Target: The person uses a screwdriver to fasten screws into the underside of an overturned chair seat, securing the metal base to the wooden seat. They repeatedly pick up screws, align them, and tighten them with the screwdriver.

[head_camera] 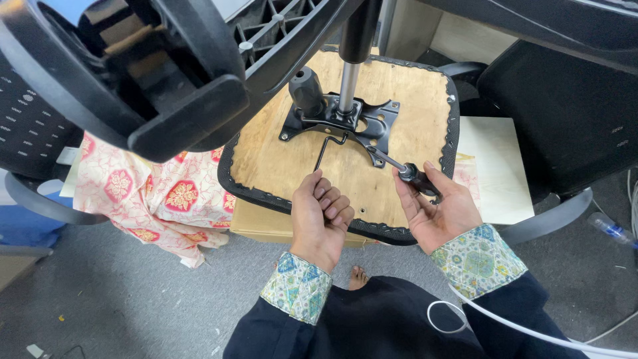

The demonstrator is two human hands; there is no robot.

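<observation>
An upturned plywood chair seat with black edging (292, 156) lay before me, its black metal mounting plate (345, 123) uppermost. My left hand (322, 216) was closed around a bent black hex key (327, 147); my right hand (435, 209) gripped a black-handled screwdriver (415, 176), tip at the plate.

A cardboard box (266, 226) on grey floor (133, 299) carries the upturned seat (292, 159).

Gas cylinder (347, 86) amid bare plywood (279, 156)
</observation>
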